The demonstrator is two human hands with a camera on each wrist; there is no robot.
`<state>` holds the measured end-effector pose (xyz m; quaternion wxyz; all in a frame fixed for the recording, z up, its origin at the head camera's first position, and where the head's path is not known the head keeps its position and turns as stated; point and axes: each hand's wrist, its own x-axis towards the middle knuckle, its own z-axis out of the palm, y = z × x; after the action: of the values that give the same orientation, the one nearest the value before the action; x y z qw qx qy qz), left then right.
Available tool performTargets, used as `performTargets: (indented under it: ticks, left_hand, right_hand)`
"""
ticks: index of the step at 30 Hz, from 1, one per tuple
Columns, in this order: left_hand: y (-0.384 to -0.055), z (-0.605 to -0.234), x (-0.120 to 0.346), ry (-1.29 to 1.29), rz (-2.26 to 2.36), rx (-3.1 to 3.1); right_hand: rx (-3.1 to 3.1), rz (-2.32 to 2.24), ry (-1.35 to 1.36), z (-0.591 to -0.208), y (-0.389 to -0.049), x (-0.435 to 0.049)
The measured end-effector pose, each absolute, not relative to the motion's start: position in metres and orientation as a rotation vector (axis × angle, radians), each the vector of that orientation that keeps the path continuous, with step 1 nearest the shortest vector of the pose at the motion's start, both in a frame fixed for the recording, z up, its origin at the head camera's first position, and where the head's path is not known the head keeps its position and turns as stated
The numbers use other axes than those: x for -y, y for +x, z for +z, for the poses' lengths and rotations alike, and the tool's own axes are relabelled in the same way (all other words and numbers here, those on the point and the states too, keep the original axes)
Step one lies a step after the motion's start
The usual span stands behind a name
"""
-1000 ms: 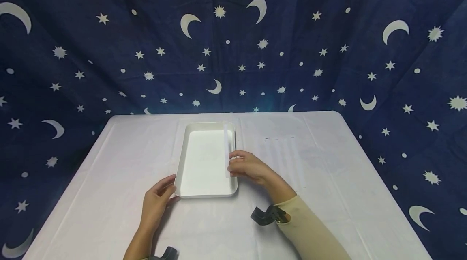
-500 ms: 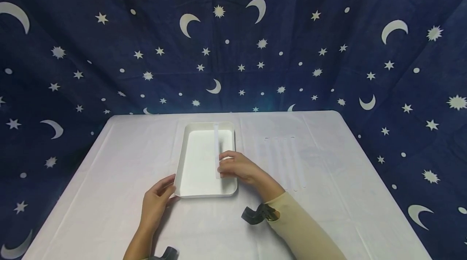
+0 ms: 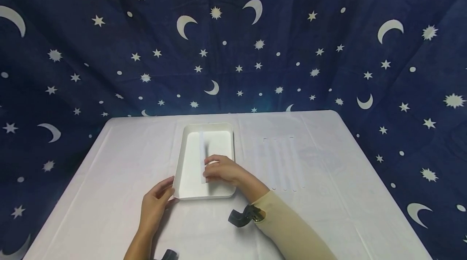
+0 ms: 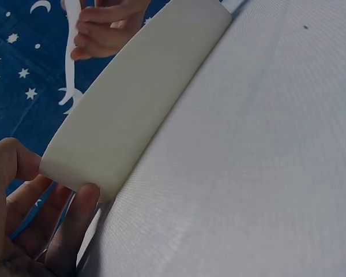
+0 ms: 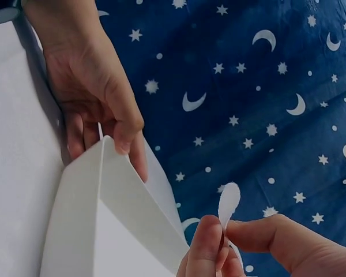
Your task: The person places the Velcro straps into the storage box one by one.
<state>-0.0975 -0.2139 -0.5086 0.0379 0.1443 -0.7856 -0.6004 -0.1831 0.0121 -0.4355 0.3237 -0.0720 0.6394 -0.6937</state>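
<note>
A shallow white rectangular tray (image 3: 187, 179) lies on the white tablecloth. At its near left corner my left hand (image 3: 155, 203) grips the rim, the thumb on top and fingers along the outer side, as the left wrist view shows on the tray wall (image 4: 132, 92). My right hand (image 3: 223, 170) is over the tray and pinches a thin, long white strip (image 3: 202, 150) between thumb and fingers. The strip points away from me, left of the tray's middle, casting a shadow inside. Seen from the right wrist, the strip (image 5: 229, 202) has a rounded end.
Several similar pale strips (image 3: 286, 162) lie side by side on the tablecloth (image 3: 328, 211), right of the tray. A dark blue curtain (image 3: 233, 29) with moons and stars hangs behind and around the table. A black wrist mount (image 3: 242, 216) sits at my right sleeve.
My right hand has carried the strip leftward, from the tray's right edge to left of its middle. My left hand has stayed at the tray's corner.
</note>
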Motion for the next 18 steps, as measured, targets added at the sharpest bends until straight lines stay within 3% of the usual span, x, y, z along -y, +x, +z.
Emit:
performTargets:
  ticks: [18]
  left_hand:
    - [-0.098,-0.511,0.216,0.432,-1.879,2.387]
  right_hand:
    - [-1.667,-1.753,-0.109,-0.441,-0.189,0.012]
